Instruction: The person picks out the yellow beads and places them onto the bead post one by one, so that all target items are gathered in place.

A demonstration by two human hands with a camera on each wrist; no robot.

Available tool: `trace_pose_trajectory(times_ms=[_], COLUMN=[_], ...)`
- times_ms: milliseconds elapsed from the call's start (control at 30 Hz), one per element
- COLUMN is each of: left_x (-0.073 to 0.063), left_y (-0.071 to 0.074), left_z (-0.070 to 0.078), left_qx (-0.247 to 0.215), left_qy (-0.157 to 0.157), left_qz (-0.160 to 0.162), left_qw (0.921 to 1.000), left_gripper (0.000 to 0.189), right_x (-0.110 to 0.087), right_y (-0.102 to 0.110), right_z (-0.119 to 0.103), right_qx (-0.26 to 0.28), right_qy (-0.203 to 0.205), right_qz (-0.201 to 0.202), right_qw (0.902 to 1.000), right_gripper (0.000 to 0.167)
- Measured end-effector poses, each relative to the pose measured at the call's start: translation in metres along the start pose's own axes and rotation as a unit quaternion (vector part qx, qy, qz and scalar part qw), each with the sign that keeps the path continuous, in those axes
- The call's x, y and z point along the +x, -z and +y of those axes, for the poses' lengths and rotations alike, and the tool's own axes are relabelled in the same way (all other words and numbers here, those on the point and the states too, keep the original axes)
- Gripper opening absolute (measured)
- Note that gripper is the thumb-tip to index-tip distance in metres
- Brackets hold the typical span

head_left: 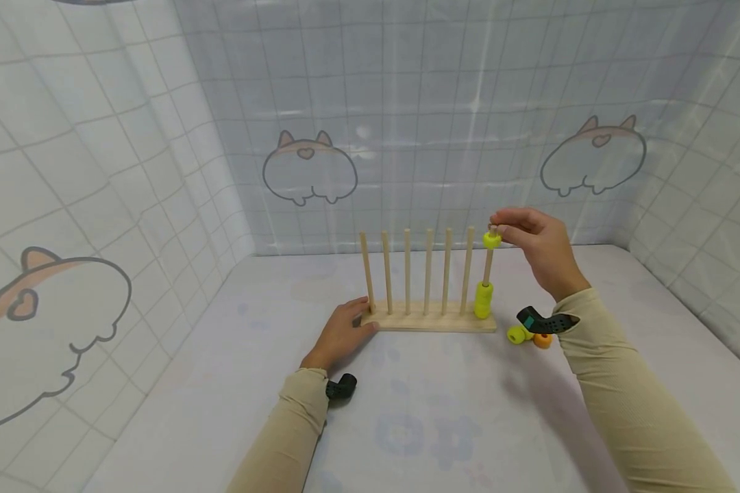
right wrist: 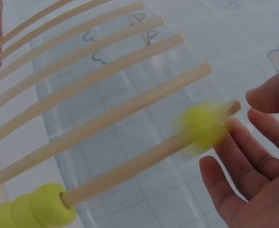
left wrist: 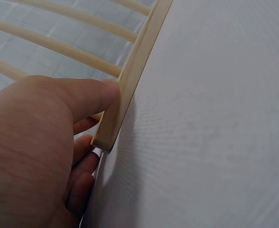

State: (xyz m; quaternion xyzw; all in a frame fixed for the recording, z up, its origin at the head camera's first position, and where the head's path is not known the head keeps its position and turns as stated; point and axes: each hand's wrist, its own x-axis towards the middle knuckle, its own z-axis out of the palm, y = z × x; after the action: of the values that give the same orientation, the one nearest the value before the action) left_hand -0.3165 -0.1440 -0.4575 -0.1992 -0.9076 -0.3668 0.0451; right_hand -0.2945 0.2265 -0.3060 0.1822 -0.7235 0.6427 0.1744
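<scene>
A wooden rack (head_left: 432,320) with a row of upright pegs stands on the table. My left hand (head_left: 344,332) grips the left end of its base, thumb on the front edge (left wrist: 112,116) and fingers behind. Several yellow-green beads (head_left: 484,301) are stacked low on the rightmost peg (right wrist: 130,164). Near that peg's top is another yellow-green bead (right wrist: 203,128), blurred in the right wrist view, with the peg through it. My right hand (head_left: 539,246) is beside the peg tip, its thumb and fingers spread apart and the bead not pinched between them.
Loose yellow-green beads (head_left: 516,335) and an orange bead (head_left: 543,340) lie on the table right of the rack, partly under the right wrist's black strap (head_left: 545,322). A tile-patterned sheet (head_left: 444,150) with cartoon animals rises behind and at the sides.
</scene>
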Motion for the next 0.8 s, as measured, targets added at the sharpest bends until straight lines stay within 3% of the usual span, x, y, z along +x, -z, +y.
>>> trace_pose_trajectory(times_ms=[267,567,800], left_x=[0.000,0.000,0.001], left_y=[0.001,0.001,0.000], left_z=[0.000,-0.001,-0.002], left_qx=[0.002,0.001,0.002], left_qy=[-0.002,-0.002,0.002], left_qz=[-0.001,-0.002,-0.006], left_qw=[1.0000,1.0000,1.0000], left_gripper=[0.051,0.052,0.053], right_x=[-0.008,-0.031,-0.044], right_y=[0.009,0.022,0.033], right_z=[0.008,0.033,0.052], right_qx=[-0.002,-0.012,-0.047], right_qy=[-0.006,-0.052,-0.083], right_qz=[0.011,0.034,0.017], right_qw=[0.9999,0.9980,0.9952], right_gripper=[0.035,0.038,0.038])
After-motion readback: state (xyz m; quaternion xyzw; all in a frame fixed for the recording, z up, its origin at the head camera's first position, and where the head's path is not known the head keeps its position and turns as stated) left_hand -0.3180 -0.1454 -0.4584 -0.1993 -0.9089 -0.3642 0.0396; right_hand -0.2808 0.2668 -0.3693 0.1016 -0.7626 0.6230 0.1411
